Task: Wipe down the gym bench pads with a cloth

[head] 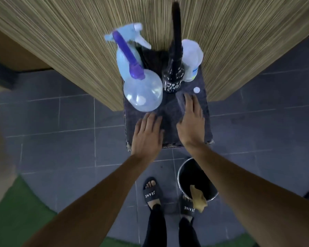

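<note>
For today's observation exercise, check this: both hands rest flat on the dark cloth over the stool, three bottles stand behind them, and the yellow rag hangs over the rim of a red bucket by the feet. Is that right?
One detail is wrong. The bucket is black with a metal rim, not red. The head view shows the yellow rag draped over its rim by the feet, the left hand and right hand flat on the dark cloth, and the three bottles behind.

Two bare forearms reach forward from the bottom of the view, converging toward the centre. The left hand (147, 134) lies palm down, fingers extended and slightly spread, pointing away from the body. The right hand (191, 123) sits just beside it and a little further forward, also palm down with fingers stretched out flat. Neither hand grips anything. Below, two legs in dark trousers end in sandalled feet.
</note>
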`<state>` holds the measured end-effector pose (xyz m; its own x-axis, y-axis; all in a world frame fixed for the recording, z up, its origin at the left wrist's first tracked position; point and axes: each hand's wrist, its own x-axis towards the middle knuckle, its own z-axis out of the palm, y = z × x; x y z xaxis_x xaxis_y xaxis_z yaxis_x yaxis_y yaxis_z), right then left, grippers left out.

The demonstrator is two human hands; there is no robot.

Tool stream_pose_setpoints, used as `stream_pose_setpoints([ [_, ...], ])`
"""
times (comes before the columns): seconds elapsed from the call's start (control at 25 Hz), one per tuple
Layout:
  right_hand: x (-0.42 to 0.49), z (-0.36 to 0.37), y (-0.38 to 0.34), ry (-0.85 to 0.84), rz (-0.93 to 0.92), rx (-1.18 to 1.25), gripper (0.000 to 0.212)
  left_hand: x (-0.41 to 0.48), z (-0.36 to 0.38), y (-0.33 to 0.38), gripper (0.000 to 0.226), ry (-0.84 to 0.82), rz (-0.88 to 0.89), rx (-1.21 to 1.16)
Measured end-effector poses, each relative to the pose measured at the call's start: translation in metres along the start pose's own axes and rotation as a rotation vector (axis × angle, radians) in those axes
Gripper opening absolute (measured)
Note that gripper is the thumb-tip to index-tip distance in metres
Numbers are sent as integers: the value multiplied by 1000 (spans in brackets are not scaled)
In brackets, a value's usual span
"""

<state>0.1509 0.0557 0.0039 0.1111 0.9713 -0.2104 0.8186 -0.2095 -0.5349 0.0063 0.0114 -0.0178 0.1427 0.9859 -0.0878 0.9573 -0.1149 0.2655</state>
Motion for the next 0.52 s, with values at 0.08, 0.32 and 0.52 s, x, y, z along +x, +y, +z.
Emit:
stream_pose_setpoints([
  [0.08, 0, 23, 16, 61, -92, -144, 65, -1, 18, -6, 51, 2, 24, 14],
  [0.32, 3, 47, 31, 172, -173, -371, 58, -2, 34, -10, 55, 29, 12, 116],
  [0.52, 3, 20, 22, -66, -169, -264, 66, 1, 8, -1, 52, -57, -50, -16],
])
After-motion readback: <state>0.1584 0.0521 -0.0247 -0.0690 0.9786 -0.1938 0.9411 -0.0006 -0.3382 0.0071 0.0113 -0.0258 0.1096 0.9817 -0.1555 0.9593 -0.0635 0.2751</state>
